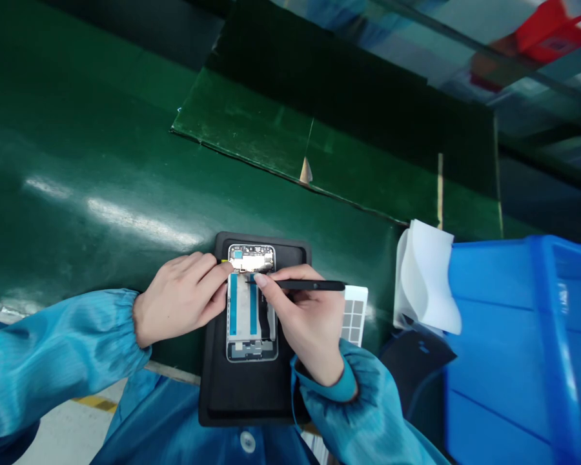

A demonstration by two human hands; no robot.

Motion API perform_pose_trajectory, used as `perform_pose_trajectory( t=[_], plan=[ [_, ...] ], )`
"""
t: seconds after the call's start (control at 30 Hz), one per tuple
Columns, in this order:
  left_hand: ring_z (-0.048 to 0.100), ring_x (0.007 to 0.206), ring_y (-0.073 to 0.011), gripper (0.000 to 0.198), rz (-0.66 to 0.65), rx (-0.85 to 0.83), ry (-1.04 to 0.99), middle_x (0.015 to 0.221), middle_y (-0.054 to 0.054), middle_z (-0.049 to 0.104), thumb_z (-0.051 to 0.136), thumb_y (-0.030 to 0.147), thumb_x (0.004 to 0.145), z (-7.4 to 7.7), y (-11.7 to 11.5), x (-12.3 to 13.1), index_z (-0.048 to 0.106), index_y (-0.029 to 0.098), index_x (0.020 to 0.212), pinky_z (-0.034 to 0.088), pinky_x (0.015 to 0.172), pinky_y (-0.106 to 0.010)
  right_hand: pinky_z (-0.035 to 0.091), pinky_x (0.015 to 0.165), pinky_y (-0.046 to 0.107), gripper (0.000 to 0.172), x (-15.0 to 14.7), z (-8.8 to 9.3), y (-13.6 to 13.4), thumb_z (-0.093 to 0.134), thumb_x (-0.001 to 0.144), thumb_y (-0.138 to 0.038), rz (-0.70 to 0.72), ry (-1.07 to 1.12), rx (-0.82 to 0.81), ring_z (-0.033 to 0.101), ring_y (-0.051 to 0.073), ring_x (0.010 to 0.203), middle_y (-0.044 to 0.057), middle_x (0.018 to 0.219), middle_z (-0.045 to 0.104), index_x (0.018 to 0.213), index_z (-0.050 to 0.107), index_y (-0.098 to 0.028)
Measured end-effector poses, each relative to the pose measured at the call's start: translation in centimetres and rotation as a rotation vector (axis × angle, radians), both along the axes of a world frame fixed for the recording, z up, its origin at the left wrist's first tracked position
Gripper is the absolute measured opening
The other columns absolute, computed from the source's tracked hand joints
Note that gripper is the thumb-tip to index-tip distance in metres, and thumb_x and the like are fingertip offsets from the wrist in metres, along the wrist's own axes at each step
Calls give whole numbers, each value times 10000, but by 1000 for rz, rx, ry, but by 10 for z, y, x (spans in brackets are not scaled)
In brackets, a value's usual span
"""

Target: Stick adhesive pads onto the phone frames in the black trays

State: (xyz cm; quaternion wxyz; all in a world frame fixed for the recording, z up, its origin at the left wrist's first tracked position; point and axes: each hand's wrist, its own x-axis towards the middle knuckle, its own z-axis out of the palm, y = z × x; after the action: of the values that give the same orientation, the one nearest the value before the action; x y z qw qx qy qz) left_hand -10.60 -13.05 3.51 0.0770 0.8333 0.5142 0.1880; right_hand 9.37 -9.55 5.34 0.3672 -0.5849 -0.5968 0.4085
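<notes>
An opened smartphone (244, 307) lies on a black tray (252, 397), its circuit board showing at the top and blue strips running over the pale battery area. My left hand (186, 294) is closed at the phone's left edge. Its index fingertip touches the phone beside the board, and the thumb is against the side. A small yellow bit shows by that fingertip, too small to name. Black tweezers (314, 285) are pinched in my right hand (314, 323), their tip over the phone just below the board. My right palm covers part of the tray's right side.
A white card with grey squares (354, 316) lies right of the tray. Curled white sheets (423, 278) stand beside a large blue bin (498, 336). Beyond is a raised green board (290, 142) on the green table (101, 194). A red bin (552, 35) is blurred at upper right.
</notes>
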Motion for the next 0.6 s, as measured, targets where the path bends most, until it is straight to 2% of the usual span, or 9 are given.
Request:
perform_pose_trajectory(
  t=[0.6],
  plan=[
    [584,743,-185,253,5,8,14,806,-43,590,465,265,956,1,0,0,629,139,1100,514,674,-341,490,448,236,138,0,-1,-1,798,777,-280,9,-23,16,621,141,549,-3,681,681,734,682,-217]
  ],
)
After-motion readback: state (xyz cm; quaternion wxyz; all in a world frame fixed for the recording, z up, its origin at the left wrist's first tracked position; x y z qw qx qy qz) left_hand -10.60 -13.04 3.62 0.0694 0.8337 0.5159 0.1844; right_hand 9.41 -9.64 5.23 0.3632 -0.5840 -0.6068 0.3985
